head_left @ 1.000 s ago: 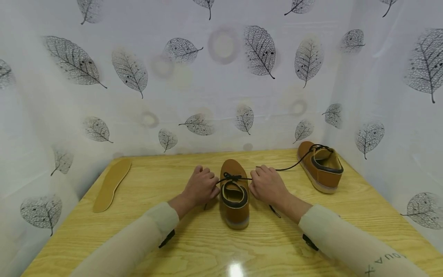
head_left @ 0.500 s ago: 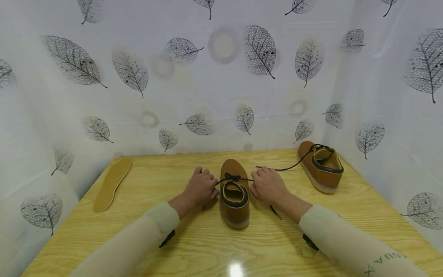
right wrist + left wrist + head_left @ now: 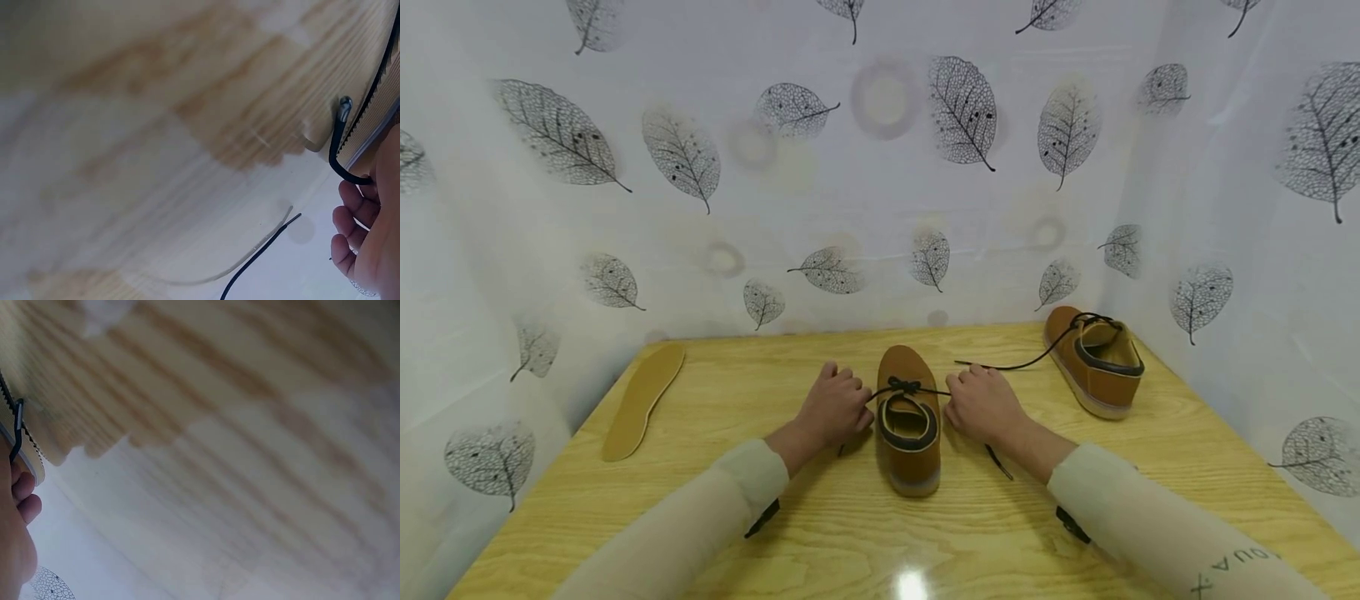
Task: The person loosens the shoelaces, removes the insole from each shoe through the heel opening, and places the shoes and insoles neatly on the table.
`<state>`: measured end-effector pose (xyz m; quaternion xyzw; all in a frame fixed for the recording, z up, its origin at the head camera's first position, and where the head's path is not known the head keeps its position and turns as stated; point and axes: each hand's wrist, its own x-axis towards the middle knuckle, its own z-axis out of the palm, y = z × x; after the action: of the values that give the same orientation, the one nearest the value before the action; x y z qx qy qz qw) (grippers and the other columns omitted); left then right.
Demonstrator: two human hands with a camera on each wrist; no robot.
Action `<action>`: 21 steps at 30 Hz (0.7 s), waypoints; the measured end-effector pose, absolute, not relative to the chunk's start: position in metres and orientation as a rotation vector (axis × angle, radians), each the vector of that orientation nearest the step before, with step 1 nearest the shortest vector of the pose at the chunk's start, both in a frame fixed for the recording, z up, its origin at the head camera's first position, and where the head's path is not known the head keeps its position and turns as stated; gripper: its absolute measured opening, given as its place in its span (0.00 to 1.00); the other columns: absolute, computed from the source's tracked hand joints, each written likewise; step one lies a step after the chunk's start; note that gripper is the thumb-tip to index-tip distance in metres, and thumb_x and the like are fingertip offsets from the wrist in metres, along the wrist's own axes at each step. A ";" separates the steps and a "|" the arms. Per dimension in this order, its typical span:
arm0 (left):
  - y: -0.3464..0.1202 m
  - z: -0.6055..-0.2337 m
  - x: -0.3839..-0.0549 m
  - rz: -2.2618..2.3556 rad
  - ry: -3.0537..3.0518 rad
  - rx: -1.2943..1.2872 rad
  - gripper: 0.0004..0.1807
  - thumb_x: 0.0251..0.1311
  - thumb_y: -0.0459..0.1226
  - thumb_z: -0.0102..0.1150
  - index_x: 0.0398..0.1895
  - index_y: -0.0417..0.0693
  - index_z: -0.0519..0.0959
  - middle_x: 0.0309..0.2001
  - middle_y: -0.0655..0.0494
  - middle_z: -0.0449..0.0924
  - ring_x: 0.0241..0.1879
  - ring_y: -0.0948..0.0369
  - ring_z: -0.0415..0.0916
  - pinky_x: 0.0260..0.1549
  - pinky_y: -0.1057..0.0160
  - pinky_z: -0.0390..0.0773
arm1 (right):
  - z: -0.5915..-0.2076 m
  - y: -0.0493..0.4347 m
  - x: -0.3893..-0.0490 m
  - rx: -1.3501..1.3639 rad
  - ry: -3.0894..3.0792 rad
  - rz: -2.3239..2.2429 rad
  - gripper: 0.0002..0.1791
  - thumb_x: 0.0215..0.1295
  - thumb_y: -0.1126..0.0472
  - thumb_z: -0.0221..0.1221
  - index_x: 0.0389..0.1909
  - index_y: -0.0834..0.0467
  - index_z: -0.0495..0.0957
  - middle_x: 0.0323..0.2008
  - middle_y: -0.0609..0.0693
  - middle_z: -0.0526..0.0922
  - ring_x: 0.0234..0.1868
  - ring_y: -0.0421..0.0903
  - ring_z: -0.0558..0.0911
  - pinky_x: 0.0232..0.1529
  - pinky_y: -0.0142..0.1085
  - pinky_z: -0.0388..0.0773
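A brown shoe [image 3: 912, 467] stands in the middle of the table, toe pointing away, its black shoelace [image 3: 904, 386] gathered in a knot with small loops over the tongue. To its left, my left hand [image 3: 835, 406] grips one side of the lace with curled fingers; a lace end hangs below it. On the other side my right hand [image 3: 985, 406] grips the lace too, and its tipped end [image 3: 345, 109] sticks out from the curled fingers [image 3: 350, 197] in the right wrist view. The lace runs taut between both hands across the shoe.
A second brown shoe [image 3: 1108, 392] sits at the back right, its loose black lace [image 3: 1026, 364] trailing left behind my right hand. A tan insole [image 3: 643, 404] lies at the left of the wooden table [image 3: 820, 550]. A leaf-print curtain [image 3: 880, 183] surrounds the table.
My right hand has shifted slightly to the right, drawing the lace outward. The knot looks a little smaller and tighter; the left hand has hardly moved.
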<state>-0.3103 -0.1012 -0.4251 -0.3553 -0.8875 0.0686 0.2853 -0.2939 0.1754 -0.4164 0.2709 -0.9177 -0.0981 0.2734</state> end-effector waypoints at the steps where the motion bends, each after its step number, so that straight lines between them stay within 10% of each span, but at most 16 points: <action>1: -0.101 -0.425 -0.310 0.184 -2.376 -0.947 0.09 0.58 0.43 0.61 0.22 0.53 0.77 0.22 0.58 0.74 0.26 0.57 0.65 0.40 0.54 0.59 | -0.416 0.175 -0.294 0.725 -2.488 -0.268 0.14 0.61 0.55 0.61 0.23 0.55 0.68 0.19 0.48 0.70 0.23 0.48 0.69 0.26 0.41 0.69; 21: -0.099 -0.423 -0.306 0.301 -2.556 -0.891 0.18 0.62 0.46 0.58 0.16 0.54 0.71 0.19 0.59 0.69 0.24 0.58 0.63 0.38 0.55 0.58 | -0.414 0.176 -0.292 0.660 -2.766 -0.300 0.11 0.68 0.53 0.56 0.30 0.56 0.74 0.26 0.52 0.78 0.29 0.50 0.73 0.32 0.47 0.72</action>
<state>-0.3062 -0.0991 -0.4228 -0.3201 -0.9181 0.1080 0.2073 -0.2921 0.1755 -0.4139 0.2285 -0.9577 -0.1039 0.1405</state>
